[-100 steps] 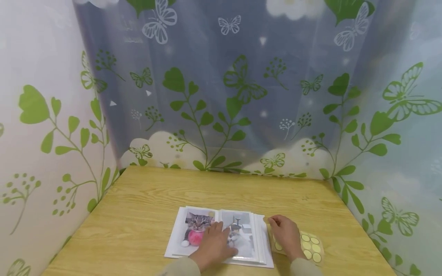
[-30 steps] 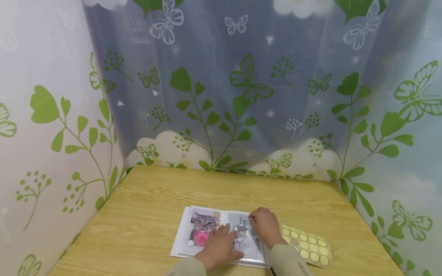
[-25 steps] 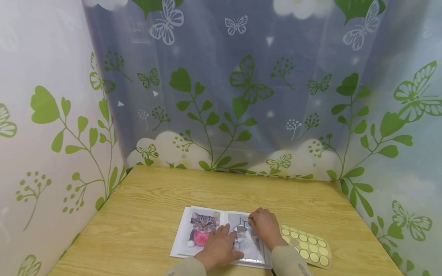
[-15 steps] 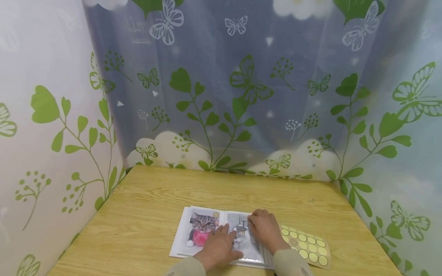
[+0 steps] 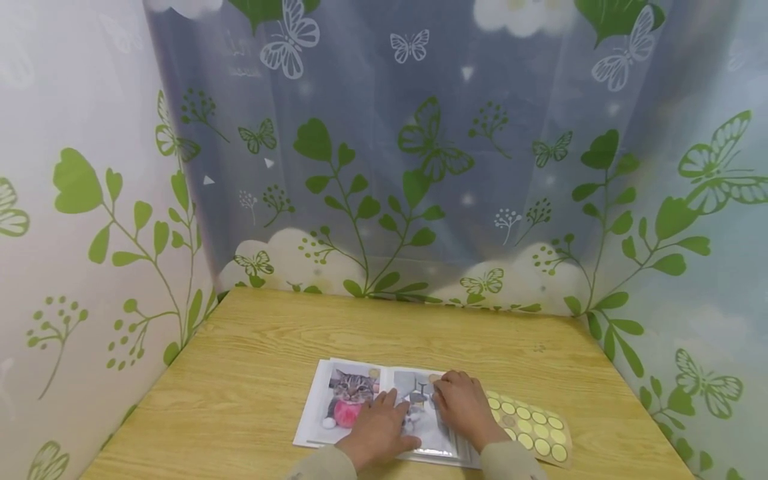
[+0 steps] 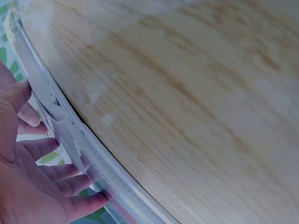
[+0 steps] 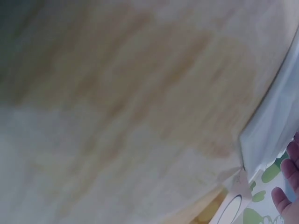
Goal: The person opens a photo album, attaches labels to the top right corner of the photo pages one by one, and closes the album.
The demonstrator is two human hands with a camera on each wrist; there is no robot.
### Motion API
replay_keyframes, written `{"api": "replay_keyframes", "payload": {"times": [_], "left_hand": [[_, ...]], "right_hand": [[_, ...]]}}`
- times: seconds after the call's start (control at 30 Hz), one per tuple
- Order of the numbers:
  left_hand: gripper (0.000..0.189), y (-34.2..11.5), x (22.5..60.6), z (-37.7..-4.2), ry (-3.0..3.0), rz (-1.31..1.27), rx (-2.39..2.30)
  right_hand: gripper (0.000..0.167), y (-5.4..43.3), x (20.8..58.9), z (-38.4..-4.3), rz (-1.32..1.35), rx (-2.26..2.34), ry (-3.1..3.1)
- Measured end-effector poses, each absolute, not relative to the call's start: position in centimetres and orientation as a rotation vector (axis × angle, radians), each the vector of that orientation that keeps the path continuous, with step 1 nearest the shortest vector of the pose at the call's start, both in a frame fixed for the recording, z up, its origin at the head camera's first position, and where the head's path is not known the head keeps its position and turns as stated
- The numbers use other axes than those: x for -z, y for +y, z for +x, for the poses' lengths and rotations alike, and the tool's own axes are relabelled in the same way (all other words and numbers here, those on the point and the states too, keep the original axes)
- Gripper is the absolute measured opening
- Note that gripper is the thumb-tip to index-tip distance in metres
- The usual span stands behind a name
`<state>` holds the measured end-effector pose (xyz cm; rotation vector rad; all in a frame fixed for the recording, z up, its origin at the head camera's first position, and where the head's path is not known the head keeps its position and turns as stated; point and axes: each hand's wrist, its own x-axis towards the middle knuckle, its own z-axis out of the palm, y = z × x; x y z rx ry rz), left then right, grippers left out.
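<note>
An open photo album lies on the table, with a cat-and-pink-ball photo on its left page. The right page holds a grey photo, partly covered by both hands. My left hand lies spread across the album's middle, fingers extended; the left wrist view shows its fingertips along the page edges. My right hand rests its fingertips on the right page near the upper right corner. Just above them shows a small round tan sticker. A similar sticker sits at the cat photo's upper right corner.
To the right of the album lies a sheet of round yellow stickers, partly behind the right hand, with one tan spot among them. The wood-grain table ends at a patterned curtain at the back and sides.
My right hand came from beside the album, where it pinched a sticker, to the right page's top corner. It has since slid slightly down, uncovering a sticker there. My left hand stays put.
</note>
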<state>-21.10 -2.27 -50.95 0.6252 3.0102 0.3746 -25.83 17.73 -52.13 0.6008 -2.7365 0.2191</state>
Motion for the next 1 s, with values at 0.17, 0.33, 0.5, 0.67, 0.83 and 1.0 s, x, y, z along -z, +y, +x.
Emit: {"api": "replay_keyframes", "payload": {"times": [0.17,0.33,0.5,0.67,0.83,1.0], "left_hand": [[0.075,-2.3,51.0,-21.1,3.003,0.623,-0.389],[0.075,-2.4,51.0,-21.1,3.006,0.631,-0.397],[0.076,-2.4,51.1,-21.1,3.012,0.635,-0.401],[0.076,-2.3,50.9,-21.2,3.015,0.628,-0.395],[0.076,-2.4,50.7,-21.1,3.016,0.627,-0.387],[0.075,-2.3,50.8,-21.0,3.015,0.631,-0.392]], "right_hand": [[0.024,17.8,52.5,-26.0,0.546,-0.238,-2.76],[0.026,17.7,52.7,-26.2,0.517,-0.241,-2.781],[0.042,17.3,52.4,-26.1,0.499,-0.252,-2.886],[0.054,17.0,52.2,-26.0,0.5,-0.271,-2.942],[0.063,16.9,52.6,-25.9,0.51,-0.318,-2.93],[0.072,16.7,52.9,-25.9,0.525,-0.335,-2.929]]}}
